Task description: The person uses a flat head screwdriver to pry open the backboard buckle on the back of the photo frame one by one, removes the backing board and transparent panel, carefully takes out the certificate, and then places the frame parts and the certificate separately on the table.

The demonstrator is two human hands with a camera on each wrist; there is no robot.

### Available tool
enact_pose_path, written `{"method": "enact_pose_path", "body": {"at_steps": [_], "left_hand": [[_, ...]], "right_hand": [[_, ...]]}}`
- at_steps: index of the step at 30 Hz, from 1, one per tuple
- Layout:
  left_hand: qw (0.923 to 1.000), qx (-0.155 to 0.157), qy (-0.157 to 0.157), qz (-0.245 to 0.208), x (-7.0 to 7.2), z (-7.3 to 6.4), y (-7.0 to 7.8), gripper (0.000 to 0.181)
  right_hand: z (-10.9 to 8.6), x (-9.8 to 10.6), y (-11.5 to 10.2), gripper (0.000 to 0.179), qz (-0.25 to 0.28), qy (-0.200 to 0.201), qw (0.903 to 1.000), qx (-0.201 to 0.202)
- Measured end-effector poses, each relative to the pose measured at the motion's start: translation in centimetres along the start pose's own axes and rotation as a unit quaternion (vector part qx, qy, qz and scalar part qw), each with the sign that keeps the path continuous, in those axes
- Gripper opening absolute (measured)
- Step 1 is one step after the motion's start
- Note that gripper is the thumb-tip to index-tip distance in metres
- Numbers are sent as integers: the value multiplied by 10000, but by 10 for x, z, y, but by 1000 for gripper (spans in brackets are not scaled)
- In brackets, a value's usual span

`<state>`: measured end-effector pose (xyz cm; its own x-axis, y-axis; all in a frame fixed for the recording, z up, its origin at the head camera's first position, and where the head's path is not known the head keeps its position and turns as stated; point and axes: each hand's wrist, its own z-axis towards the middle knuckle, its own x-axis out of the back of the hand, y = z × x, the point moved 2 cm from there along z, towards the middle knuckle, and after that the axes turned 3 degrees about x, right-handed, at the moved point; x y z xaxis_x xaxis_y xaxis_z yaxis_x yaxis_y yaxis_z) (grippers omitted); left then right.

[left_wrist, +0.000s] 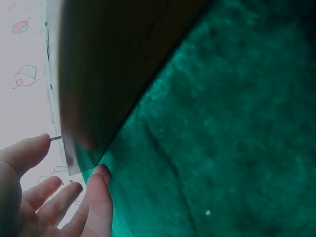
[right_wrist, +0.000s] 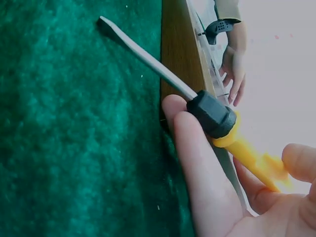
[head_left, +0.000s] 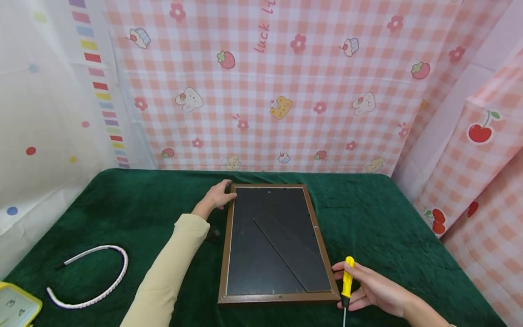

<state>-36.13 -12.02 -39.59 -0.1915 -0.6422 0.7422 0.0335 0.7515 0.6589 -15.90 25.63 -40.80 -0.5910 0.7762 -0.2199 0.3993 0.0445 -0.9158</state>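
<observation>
A picture frame (head_left: 323,240) with a brown wooden rim lies face down, showing its black backing board (head_left: 245,259) and a slanted stand leg (head_left: 292,256). My left hand (head_left: 218,195) holds the frame's far left corner. In the left wrist view, its thumb meets a small metal tab (left_wrist: 56,138) while a fingertip (left_wrist: 101,173) sits at the lower edge. Near the close right corner, my right hand (head_left: 373,290) holds a screwdriver (head_left: 347,281) with a yellow handle and black collar. Its bare flat tip (right_wrist: 109,24) points away from the frame in the right wrist view.
Dark green cloth (head_left: 367,213) covers the table. A white braided headband (head_left: 122,268) lies at the left, and a yellow-edged board (head_left: 34,302) is cut off at the near left corner. A pink checked curtain (head_left: 261,91) hangs behind the table.
</observation>
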Motion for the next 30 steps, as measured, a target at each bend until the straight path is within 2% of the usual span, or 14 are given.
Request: {"method": "enact_pose_path", "body": {"at_steps": [9,16,21,25,30], "left_hand": [[9992,130,-216,305,-2,5,1,53],[9985,39,-358,424,-1,6,2,52],[9985,-28,-98,537,4,2,-4,49],[9974,-64,96,712,11,-7,-12,49],[9954,-274,90,914,21,-20,-22,42]], "right_hand": [[1,0,1,48,97,27,9999,5],[3,1,-1,50,30,42,10000,32],[2,9,-7,54,-202,418,9989,53],[3,22,-15,55,-521,837,9951,122],[5,42,-28,52,-1003,1248,9869,172]]}}
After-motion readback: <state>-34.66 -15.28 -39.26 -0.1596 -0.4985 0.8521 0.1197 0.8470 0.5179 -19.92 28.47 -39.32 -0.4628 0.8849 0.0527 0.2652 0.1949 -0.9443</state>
